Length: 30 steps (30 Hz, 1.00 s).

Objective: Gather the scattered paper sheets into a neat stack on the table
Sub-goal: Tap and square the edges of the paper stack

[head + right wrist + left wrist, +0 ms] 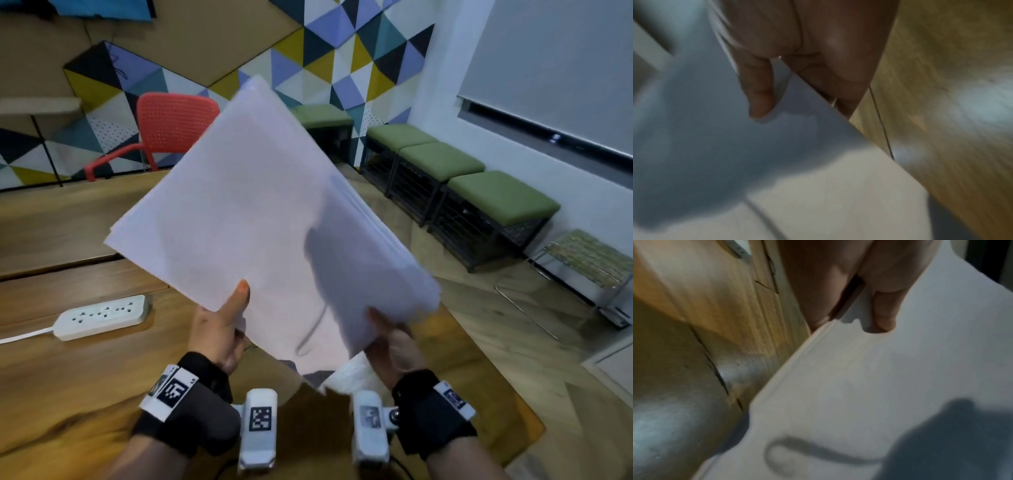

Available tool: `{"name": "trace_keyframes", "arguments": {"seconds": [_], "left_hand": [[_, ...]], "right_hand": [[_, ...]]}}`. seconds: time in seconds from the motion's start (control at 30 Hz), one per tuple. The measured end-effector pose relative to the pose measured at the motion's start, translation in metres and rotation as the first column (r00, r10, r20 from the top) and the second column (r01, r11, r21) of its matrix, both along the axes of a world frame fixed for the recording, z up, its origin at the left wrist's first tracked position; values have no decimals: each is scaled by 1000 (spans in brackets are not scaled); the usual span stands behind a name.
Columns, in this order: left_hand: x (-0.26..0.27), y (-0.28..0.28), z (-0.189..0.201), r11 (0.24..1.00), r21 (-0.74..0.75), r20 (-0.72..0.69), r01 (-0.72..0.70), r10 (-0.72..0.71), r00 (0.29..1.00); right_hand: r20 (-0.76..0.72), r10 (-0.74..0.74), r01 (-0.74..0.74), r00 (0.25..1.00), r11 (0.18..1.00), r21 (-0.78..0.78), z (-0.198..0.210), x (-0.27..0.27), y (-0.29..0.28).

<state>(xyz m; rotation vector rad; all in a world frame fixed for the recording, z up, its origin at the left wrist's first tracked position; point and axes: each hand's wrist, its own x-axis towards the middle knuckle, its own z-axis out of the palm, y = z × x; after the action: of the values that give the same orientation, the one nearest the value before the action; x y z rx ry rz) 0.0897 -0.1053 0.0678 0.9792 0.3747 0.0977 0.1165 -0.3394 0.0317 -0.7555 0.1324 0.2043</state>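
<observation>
A bundle of white paper sheets [253, 219] is held up in the air above the wooden table [68, 370], tilted away from me, its edges slightly fanned. My left hand [222, 329] grips its lower left edge, thumb on top. My right hand [394, 339] grips the lower right corner. In the left wrist view the thumb [884, 309] presses the top of the paper sheets [869, 394]. In the right wrist view the right thumb [758, 92] lies on the paper sheets [725, 154], with the other fingers underneath. Another white sheet [346, 373] shows below the bundle.
A white power strip [102, 317] with its cord lies on the table to the left. A red chair [171, 126] stands behind the table. Green-cushioned stools [442, 161] line the right wall. The table's right edge runs near my right wrist.
</observation>
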Motion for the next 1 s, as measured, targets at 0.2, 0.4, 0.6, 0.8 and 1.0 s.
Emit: {"name": "trace_keyframes", "arguments": {"seconds": [0.2, 0.4, 0.6, 0.8, 1.0], "left_hand": [[-9, 56, 12, 993, -53, 112, -109, 114, 987], [-17, 80, 22, 872, 489, 112, 15, -80, 990], [-40, 48, -17, 852, 519, -17, -60, 80, 997], [-49, 40, -45, 877, 468, -84, -107, 165, 983], [-47, 40, -24, 892, 420, 95, -165, 138, 986]], "right_hand": [[224, -108, 160, 969, 960, -228, 25, 16, -33], [305, -18, 172, 952, 858, -484, 35, 12, -38], [164, 17, 91, 986, 771, -631, 7, -2, -39], [118, -17, 91, 993, 750, -655, -1, -11, -34], [182, -31, 137, 983, 781, -609, 19, -15, -33]]}}
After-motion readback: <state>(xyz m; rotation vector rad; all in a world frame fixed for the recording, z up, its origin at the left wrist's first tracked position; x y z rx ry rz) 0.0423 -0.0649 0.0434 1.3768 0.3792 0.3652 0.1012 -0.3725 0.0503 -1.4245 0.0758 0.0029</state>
